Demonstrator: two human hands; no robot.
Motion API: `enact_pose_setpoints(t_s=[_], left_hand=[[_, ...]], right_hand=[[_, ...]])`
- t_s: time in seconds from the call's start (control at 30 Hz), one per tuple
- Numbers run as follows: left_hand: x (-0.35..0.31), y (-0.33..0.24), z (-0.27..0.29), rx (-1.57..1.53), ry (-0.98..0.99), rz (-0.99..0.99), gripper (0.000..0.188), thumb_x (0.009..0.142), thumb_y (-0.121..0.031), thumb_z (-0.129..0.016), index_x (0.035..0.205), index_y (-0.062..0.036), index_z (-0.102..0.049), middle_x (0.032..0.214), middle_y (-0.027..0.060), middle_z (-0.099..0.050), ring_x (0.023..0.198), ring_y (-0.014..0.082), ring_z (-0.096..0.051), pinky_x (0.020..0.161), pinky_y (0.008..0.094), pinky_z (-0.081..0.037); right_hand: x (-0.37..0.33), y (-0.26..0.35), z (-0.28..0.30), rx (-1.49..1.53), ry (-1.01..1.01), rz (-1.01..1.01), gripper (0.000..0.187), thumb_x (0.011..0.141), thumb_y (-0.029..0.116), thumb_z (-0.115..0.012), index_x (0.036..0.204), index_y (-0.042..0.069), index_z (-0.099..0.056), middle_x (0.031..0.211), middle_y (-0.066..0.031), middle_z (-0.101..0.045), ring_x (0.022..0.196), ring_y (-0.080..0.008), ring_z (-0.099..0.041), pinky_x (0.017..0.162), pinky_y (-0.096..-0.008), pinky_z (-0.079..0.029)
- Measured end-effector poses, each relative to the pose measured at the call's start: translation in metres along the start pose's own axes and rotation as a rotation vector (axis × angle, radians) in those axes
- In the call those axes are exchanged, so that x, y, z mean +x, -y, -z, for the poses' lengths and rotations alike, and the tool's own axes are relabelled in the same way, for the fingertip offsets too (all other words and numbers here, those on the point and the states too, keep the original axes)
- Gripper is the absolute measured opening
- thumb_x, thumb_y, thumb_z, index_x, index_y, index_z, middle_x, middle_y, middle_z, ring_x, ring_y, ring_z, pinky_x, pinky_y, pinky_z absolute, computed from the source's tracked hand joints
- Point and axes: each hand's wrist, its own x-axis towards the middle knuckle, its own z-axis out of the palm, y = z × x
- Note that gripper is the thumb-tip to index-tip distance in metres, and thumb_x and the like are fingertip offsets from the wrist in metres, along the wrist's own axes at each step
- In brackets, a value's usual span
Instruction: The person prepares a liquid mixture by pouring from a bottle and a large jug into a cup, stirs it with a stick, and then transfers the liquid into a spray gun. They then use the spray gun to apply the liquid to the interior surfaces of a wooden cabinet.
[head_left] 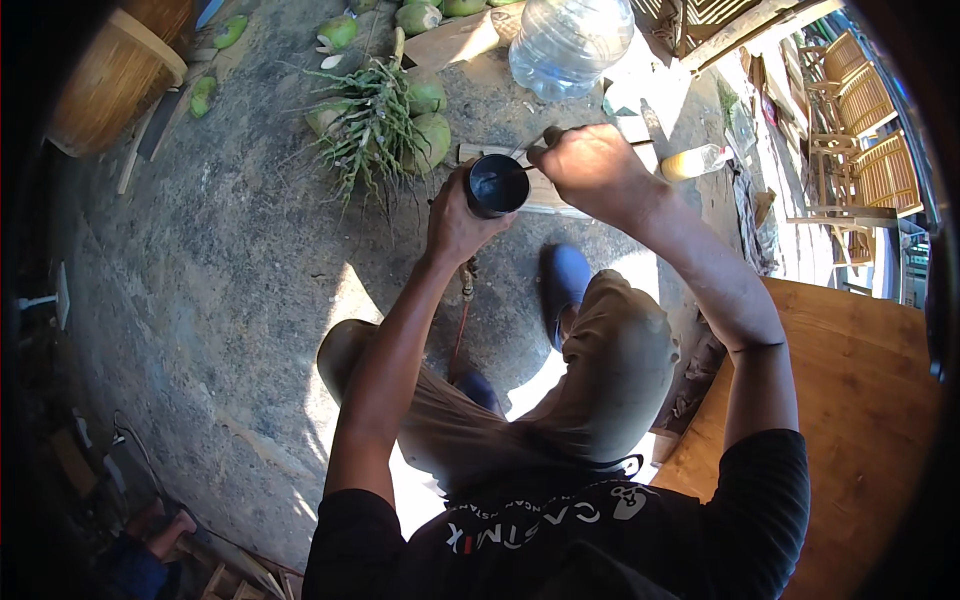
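Observation:
My left hand (456, 228) is wrapped round a small black cup (499, 207), its mouth facing up toward me. Inside the cup lies something greyish that I cannot make out. A thin dark stick-like tool (523, 170) reaches over the cup's right rim with its tip inside. My right hand (600, 172) is closed on this tool's other end, just right of the cup; the tool's full shape is hidden. Both hands are in front of my bent knees, above a flat wooden board (555, 200) on the floor.
Beyond the cup lie a stripped fruit stalk (370, 130) and several green coconuts (430, 143). A large clear plastic bottle (570, 50) and a small bottle with yellow liquid (697, 162) stand or lie to the right. A wooden panel (820, 390) flanks my right side; bamboo chairs (880, 165) are farther off.

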Motion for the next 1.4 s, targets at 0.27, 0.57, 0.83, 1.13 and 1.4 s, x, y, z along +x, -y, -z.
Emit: enact_pose_setpoints(t_s=[0.27, 0.57, 0.83, 1.13, 1.4], left_hand=[[0.004, 0.003, 0.001, -0.049, 0.004, 0.023, 0.069, 0.071, -0.02, -0.099, 0.129, -0.0041, -0.065, 0.121, 0.0144, -0.076, 0.111, 0.0272, -0.075, 0.096, 0.0404, -0.059], [0.008, 0.013, 0.0, -0.08, -0.006, 0.077, 0.068, 0.071, -0.016, -0.1, 0.127, -0.0015, -0.066, 0.118, 0.0137, -0.077, 0.106, 0.025, -0.076, 0.092, 0.0395, -0.061], [0.009, 0.003, 0.023, -0.178, 0.023, 0.194, 0.062, 0.073, -0.012, -0.099, 0.124, 0.0025, -0.067, 0.111, 0.0116, -0.079, 0.098, 0.0205, -0.077, 0.087, 0.0371, -0.061], [0.003, -0.019, 0.069, -0.04, -0.098, 0.221, 0.063, 0.073, -0.01, -0.099, 0.125, 0.0032, -0.066, 0.115, 0.0129, -0.077, 0.1, 0.0207, -0.076, 0.088, 0.0357, -0.062], [0.005, -0.04, 0.078, -0.053, -0.117, 0.242, 0.063, 0.073, -0.011, -0.098, 0.125, 0.0019, -0.065, 0.115, 0.0136, -0.076, 0.102, 0.0215, -0.076, 0.09, 0.037, -0.061]], right_hand=[[-0.049, -0.01, -0.006, 0.216, 0.063, -0.226, 0.012, 0.1, 0.013, -0.067, 0.102, 0.005, -0.075, 0.09, -0.0153, -0.073, 0.084, -0.036, -0.074, 0.073, -0.0475, -0.059], [-0.197, -0.014, -0.092, 1.225, -0.141, -0.978, 0.024, 0.102, 0.015, -0.074, 0.119, -0.002, -0.076, 0.094, -0.0061, -0.075, 0.086, -0.0133, -0.071, 0.081, -0.0317, -0.059], [-0.316, -0.016, -0.283, 1.155, -0.594, -1.737, 0.029, 0.101, 0.016, -0.074, 0.124, 0.0, -0.076, 0.103, -0.0096, -0.077, 0.089, -0.0167, -0.073, 0.081, -0.0324, -0.059], [-0.203, -0.024, -0.354, 0.363, -0.159, -1.551, 0.046, 0.1, 0.039, -0.073, 0.126, 0.001, -0.07, 0.116, -0.0215, -0.075, 0.101, -0.0383, -0.075, 0.092, -0.0496, -0.058], [-0.016, 0.019, -0.362, 0.258, 0.128, -0.694, 0.086, 0.096, 0.04, -0.075, 0.166, 0.015, -0.032, 0.153, -0.027, -0.044, 0.133, -0.0545, -0.051, 0.102, -0.0616, -0.052]])
